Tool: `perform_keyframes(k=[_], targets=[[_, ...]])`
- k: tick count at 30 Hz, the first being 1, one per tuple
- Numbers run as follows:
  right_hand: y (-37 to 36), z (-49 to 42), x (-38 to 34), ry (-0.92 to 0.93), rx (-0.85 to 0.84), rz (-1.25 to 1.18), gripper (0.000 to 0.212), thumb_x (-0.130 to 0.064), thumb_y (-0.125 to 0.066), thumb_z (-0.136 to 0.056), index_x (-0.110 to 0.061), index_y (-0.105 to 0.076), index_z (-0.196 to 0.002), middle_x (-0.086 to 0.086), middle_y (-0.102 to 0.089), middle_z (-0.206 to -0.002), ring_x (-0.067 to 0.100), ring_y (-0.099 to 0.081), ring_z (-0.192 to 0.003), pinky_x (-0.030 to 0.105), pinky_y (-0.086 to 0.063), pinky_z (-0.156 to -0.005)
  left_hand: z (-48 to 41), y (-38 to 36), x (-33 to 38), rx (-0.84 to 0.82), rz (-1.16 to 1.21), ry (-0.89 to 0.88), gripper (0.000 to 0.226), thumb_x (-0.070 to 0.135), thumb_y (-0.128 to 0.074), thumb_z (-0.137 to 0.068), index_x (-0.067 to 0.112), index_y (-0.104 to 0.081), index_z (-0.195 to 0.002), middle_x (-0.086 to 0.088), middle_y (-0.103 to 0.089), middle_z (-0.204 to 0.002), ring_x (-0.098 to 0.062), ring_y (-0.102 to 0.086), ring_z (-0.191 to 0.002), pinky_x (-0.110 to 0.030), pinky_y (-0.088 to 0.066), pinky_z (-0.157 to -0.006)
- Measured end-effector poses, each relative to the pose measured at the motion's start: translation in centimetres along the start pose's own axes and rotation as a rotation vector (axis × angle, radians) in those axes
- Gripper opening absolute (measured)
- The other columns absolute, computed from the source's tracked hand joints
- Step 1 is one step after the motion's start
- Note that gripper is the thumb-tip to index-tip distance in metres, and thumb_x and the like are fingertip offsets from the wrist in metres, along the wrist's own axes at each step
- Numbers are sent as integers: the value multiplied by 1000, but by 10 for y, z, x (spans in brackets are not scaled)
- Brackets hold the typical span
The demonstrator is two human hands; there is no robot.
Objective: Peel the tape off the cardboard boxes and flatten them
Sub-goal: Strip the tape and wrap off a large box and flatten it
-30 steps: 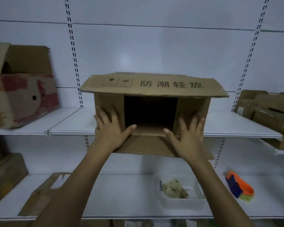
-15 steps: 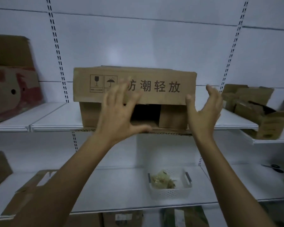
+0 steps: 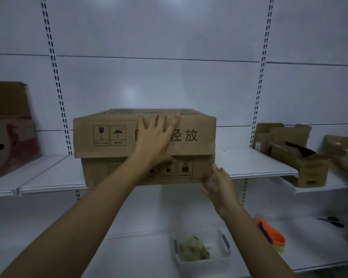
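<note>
A brown cardboard box (image 3: 109, 141) with printed handling symbols and Chinese characters lies on its side on the middle shelf (image 3: 249, 165). Its upper flap is folded down over the front. My left hand (image 3: 155, 139) presses flat on that flap with straight, spread fingers. My right hand (image 3: 219, 185) is at the box's lower right corner, fingers straight, touching the bottom edge there. No tape shows on the faces I see.
A red-and-brown box (image 3: 8, 137) stands at the left of the shelf, and several opened boxes (image 3: 293, 151) at the right. On the lower shelf are a white basket (image 3: 203, 257) of scraps, an orange tool (image 3: 271, 233) and scissors (image 3: 331, 221).
The top flap has gone from held out level to folded down over the opening. My left hand rose onto it and my right hand dropped to the lower right corner.
</note>
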State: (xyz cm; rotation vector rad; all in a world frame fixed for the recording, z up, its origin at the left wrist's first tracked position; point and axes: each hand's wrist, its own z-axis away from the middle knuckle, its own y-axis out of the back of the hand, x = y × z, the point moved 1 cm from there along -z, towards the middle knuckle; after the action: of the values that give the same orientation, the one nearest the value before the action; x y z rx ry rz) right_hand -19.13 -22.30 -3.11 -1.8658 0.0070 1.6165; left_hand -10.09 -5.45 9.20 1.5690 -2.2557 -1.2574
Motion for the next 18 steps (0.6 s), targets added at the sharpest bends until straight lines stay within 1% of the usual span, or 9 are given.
perform_keyframes(k=[4, 7, 10, 11, 12, 14, 15, 16, 18], targets=[[8, -7, 2, -305, 3, -289, 82, -63, -52, -87, -10, -32, -147, 20, -44, -143, 34, -50, -124, 40, -40, -107, 24, 7, -2, 133, 8, -48, 125, 75, -72, -58, 23, -7, -152, -19, -32, -147, -35, -30, -136, -74, -12, -107], [15, -13, 9, -343, -47, -299, 97, -76, -48, -78, -5, -40, -143, 26, -55, -128, 41, -49, -125, 45, -41, -105, 59, 0, 1, 372, 25, -120, 114, 72, -73, -60, 19, -24, -148, -22, -43, -138, -37, -40, -128, -78, -18, -102], [20, -15, 12, -366, -133, -281, 115, -81, -50, -68, -4, -21, -148, 40, -35, -129, 59, -29, -128, 60, -17, -115, 102, -8, 3, 530, -14, -178, 100, 70, -66, -71, 22, -26, -149, -19, -36, -143, -35, -37, -131, -76, -17, -104], [21, -13, 10, -363, -140, -203, 112, -81, -50, -69, -4, -29, -147, 41, -38, -126, 61, -35, -119, 63, -17, -113, 118, -11, 5, 563, -22, -205, 94, 70, -62, -75, 23, -26, -148, -18, -36, -144, -35, -37, -132, -75, -18, -103], [20, -8, 8, -349, -140, -138, 100, -79, -50, -74, -4, -45, -141, 39, -48, -123, 57, -46, -114, 63, -29, -109, 133, -13, 6, 582, -34, -234, 90, 70, -59, -78, 24, -27, -148, -18, -36, -144, -34, -38, -132, -74, -20, -103], [19, 4, 13, -304, -163, -183, 64, -64, -43, -91, -8, -64, -113, 21, -70, -102, 38, -68, -93, 47, -58, -77, 159, -16, 8, 578, -40, -294, 91, 74, -53, -79, 25, -25, -150, -16, -34, -147, -33, -35, -136, -72, -20, -104], [17, 8, 19, -285, -195, -237, 56, -57, -37, -97, -10, -64, -109, 16, -72, -96, 32, -70, -86, 40, -59, -66, 169, -16, 9, 564, -26, -311, 94, 78, -51, -77, 26, -24, -150, -15, -32, -149, -32, -32, -138, -72, -20, -104], [16, 13, 25, -271, -217, -284, 55, -55, -33, -99, -10, -62, -112, 16, -72, -100, 32, -69, -90, 40, -58, -67, 175, -14, 9, 545, -2, -319, 97, 81, -51, -74, 26, -25, -150, -14, -31, -150, -31, -30, -139, -72, -20, -104], [13, 25, 32, -275, -225, -373, 60, -58, -35, -98, -11, -59, -126, 19, -66, -118, 37, -61, -110, 49, -53, -84, 182, -6, 6, 500, 26, -326, 101, 84, -54, -69, 26, -27, -146, -15, -34, -147, -32, -30, -138, -72, -18, -105]])
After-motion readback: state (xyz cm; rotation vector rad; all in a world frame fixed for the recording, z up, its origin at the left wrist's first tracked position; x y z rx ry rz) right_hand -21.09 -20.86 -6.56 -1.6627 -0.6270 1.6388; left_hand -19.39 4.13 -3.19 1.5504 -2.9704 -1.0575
